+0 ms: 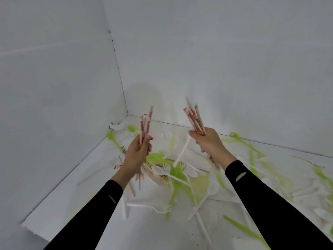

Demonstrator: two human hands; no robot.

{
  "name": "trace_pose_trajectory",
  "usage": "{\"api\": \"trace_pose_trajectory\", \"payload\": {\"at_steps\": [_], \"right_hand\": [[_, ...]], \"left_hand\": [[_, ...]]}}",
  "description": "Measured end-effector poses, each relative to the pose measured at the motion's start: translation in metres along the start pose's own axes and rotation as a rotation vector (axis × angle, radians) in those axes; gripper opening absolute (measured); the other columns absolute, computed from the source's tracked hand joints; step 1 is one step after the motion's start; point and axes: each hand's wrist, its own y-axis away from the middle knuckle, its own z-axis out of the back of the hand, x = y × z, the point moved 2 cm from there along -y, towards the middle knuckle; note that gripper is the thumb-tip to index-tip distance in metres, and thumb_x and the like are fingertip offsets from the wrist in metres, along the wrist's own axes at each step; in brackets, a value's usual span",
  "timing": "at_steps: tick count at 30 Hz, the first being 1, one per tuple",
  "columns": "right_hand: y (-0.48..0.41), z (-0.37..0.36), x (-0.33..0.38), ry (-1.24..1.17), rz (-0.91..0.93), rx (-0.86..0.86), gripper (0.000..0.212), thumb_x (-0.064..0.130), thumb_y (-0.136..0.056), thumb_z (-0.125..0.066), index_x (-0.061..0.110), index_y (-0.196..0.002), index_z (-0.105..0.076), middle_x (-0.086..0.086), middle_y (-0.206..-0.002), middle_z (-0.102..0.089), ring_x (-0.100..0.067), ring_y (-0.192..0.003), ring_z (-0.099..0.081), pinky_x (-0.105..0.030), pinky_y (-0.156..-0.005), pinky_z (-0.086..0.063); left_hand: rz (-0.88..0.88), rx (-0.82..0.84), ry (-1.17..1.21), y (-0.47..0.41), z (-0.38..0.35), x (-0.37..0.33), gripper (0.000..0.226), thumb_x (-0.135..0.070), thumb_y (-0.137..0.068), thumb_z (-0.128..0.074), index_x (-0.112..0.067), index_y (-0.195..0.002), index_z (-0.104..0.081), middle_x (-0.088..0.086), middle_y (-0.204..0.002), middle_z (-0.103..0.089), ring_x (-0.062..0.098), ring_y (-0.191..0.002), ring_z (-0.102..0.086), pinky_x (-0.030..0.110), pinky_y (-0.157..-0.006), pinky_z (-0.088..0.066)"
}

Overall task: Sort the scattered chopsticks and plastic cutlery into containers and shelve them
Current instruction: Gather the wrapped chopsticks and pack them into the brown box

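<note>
Sorting barely begun; no containers in view.
Left hand (137, 153) and right hand (210, 141) each grip red-printed wooden chopsticks (195, 118); green and white plastic cutlery (177, 175) litters lower frame.

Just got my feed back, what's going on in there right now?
A person is working over a white surface in a corner. The left hand grips the left bunch of chopsticks and the right hand grips the right bunch of chopsticks, both held up off the surface. A green fork, a white spoon, loose chopsticks and more cutlery lie scattered below. No container is in view.
</note>
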Motion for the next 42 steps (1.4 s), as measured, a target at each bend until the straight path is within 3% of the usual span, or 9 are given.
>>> {"api": "trace_pose_trajectory", "payload": {"at_steps": [5, 10, 14, 17, 21, 29, 33, 38, 42], "right_hand": [[-0.015, 0.015, -0.034, 0.662, -0.080, -0.047, 0.020, 0.037, -0.084, -0.058, 0.018, -0.077, -0.057, 0.004, -0.068, -0.058, -0.019, -0.064, -0.056, -0.025, -0.053, -0.033], [-0.028, 0.017, -0.057, 0.943, -0.158, -0.017, 0.016, 0.026, -0.086, -0.057, 0.011, -0.091, -0.059, 0.002, -0.072, -0.053, -0.025, -0.072, -0.057, -0.024, -0.056, -0.030], [-0.029, 0.000, -0.060, 1.052, -0.072, -0.019, 0.050, 0.033, -0.094, -0.054, 0.006, -0.133, -0.038, -0.005, -0.103, -0.064, -0.028, -0.092, -0.064, -0.029, -0.065, -0.037], [-0.020, -0.039, -0.053, 1.079, 0.150, 0.125, 0.030, 0.026, -0.097, -0.046, 0.015, -0.125, -0.045, -0.006, -0.107, -0.065, -0.029, -0.095, -0.065, -0.032, -0.068, -0.042], [0.003, -0.095, -0.052, 1.004, 0.444, 0.406, 0.027, 0.027, -0.096, -0.048, 0.020, -0.120, -0.058, 0.001, -0.115, -0.057, -0.025, -0.100, -0.062, -0.033, -0.074, -0.046], [0.005, -0.094, -0.088, 0.803, 0.346, 0.534, 0.054, 0.064, -0.091, -0.045, 0.022, -0.118, -0.065, 0.013, -0.124, -0.051, -0.016, -0.104, -0.060, -0.028, -0.077, -0.044], [0.022, -0.061, -0.107, 0.863, 0.418, 0.550, 0.077, 0.065, -0.069, -0.020, 0.028, -0.119, -0.066, 0.017, -0.124, -0.053, -0.011, -0.106, -0.059, -0.026, -0.080, -0.047], [0.027, -0.013, -0.127, 0.917, 0.355, 0.510, 0.047, 0.053, -0.081, -0.042, 0.027, -0.112, -0.066, 0.015, -0.119, -0.055, -0.010, -0.101, -0.060, -0.023, -0.070, -0.037], [0.016, 0.012, -0.137, 0.902, 0.202, 0.261, 0.021, 0.037, -0.090, -0.061, 0.021, -0.102, -0.065, 0.011, -0.115, -0.055, -0.018, -0.093, -0.063, -0.027, -0.068, -0.041]], "left_hand": [[0.073, -0.021, -0.298, -0.010, 0.045, 0.016, 0.043, -0.045, -0.092, -0.062, -0.013, -0.064, -0.059, 0.000, -0.054, -0.060, 0.008, -0.048, -0.050, 0.020, -0.050, -0.042], [0.062, 0.090, -0.494, -0.011, 0.070, 0.040, 0.018, -0.034, -0.099, -0.054, -0.027, -0.094, -0.070, -0.004, -0.071, -0.073, 0.005, -0.055, -0.058, 0.018, -0.058, -0.046], [0.051, 0.136, -0.673, -0.013, 0.083, 0.064, 0.009, -0.030, -0.092, -0.068, -0.038, -0.094, -0.070, -0.016, -0.084, -0.072, -0.009, -0.082, -0.065, 0.009, -0.075, -0.046], [0.094, 0.171, -0.794, -0.018, 0.083, 0.084, 0.015, -0.039, -0.088, -0.070, -0.027, -0.095, -0.074, -0.005, -0.091, -0.073, 0.011, -0.088, -0.067, 0.031, -0.082, -0.053], [0.135, 0.155, -0.848, -0.020, 0.077, 0.093, 0.019, -0.040, -0.091, -0.066, -0.024, -0.099, -0.073, -0.005, -0.086, -0.069, 0.018, -0.087, -0.064, 0.034, -0.076, -0.051], [0.213, -0.117, -0.770, -0.026, 0.083, 0.103, 0.021, -0.035, -0.096, -0.055, -0.024, -0.112, -0.053, 0.000, -0.093, -0.070, 0.028, -0.093, -0.065, 0.039, -0.077, -0.052], [0.147, 0.106, -0.840, -0.032, 0.061, 0.098, 0.025, -0.048, -0.091, -0.062, -0.023, -0.091, -0.064, -0.003, -0.081, -0.064, 0.019, -0.083, -0.060, 0.034, -0.073, -0.047], [0.063, 0.330, -1.023, -0.043, 0.028, 0.100, 0.023, -0.052, -0.088, -0.063, -0.030, -0.083, -0.062, -0.010, -0.083, -0.059, 0.015, -0.089, -0.059, 0.032, -0.069, -0.045], [0.040, 0.310, -1.102, -0.057, 0.017, 0.099, 0.027, -0.053, -0.092, -0.056, -0.036, -0.110, -0.068, -0.013, -0.109, -0.062, 0.017, -0.109, -0.051, 0.033, -0.078, -0.042]]}}
